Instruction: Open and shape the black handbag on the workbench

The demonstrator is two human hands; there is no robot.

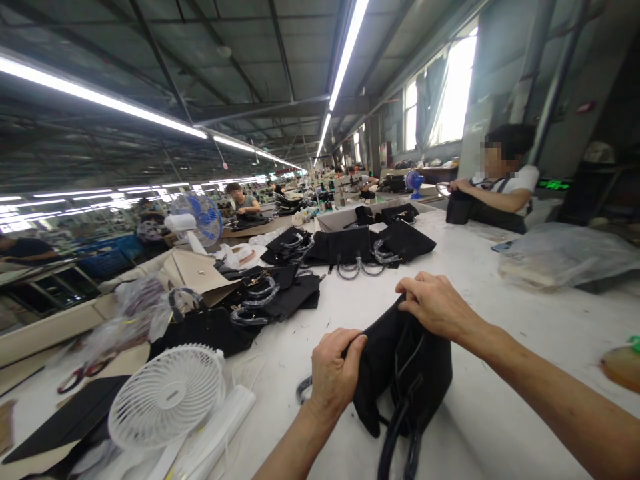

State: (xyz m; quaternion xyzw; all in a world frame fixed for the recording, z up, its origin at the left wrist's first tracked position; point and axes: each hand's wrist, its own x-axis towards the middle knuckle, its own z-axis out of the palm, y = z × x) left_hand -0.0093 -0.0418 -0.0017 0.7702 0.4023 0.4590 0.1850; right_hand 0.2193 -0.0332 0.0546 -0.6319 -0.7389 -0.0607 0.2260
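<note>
A black handbag stands on the white table in front of me, its dark handles hanging toward me. My left hand pinches the bag's upper edge on the left, thumb on top. My right hand grips the same edge farther right, fingers closed over it. Between the two hands the edge runs in a slanting line. Part of another handle, wrapped in clear film, shows just left of my left hand. The inside of the bag is mostly hidden.
A white fan lies at the near left by red-handled scissors. Black bags with film-wrapped handles are heaped beyond my hands. A plastic bag lies at the right. Across the table a co-worker holds a black piece.
</note>
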